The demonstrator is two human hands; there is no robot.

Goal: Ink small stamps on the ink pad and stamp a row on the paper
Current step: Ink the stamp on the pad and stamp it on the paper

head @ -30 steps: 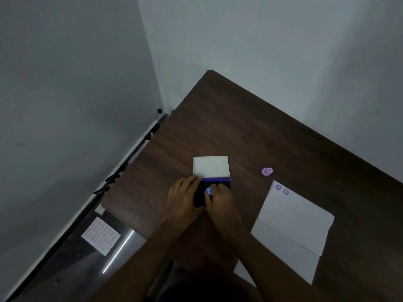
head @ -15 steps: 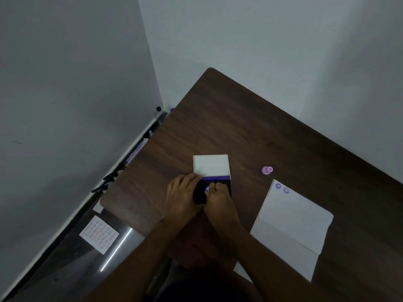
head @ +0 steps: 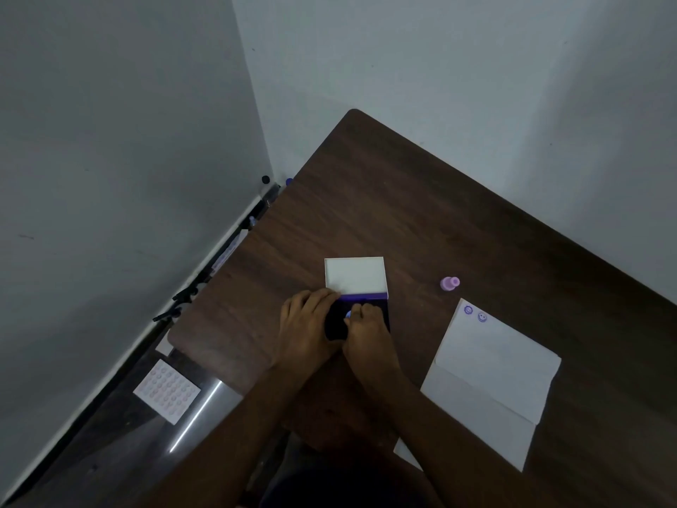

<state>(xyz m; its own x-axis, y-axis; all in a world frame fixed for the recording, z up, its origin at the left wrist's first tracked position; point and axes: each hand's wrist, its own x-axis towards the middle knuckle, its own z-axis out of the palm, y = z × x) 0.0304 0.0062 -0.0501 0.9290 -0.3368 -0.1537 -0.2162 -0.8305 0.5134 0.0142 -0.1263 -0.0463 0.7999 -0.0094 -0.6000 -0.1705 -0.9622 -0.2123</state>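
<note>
- While the left hand (head: 306,326) lies flat on the ink pad (head: 381,309) at frame centre, the right hand (head: 366,330) pinches a small blue stamp (head: 348,314) onto it.
- Right of them on the desk (head: 403,214), the paper (head: 494,364) bears two prints.

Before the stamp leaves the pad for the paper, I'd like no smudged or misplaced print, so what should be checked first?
1. Blue stamp pinched in the right hand: ok.
2. Stamp face fully inked: cannot tell, the fingers hide it.
3. Ink pad braced by the left hand, its white lid flipped open: ok.
4. Room on the paper beside the two purple prints at its top corner: ok.
5. Path from pad to paper across the table: ok, the pink stamp lies off to the far side.
6. Paper held down: not ok, no hand is on it.
</note>
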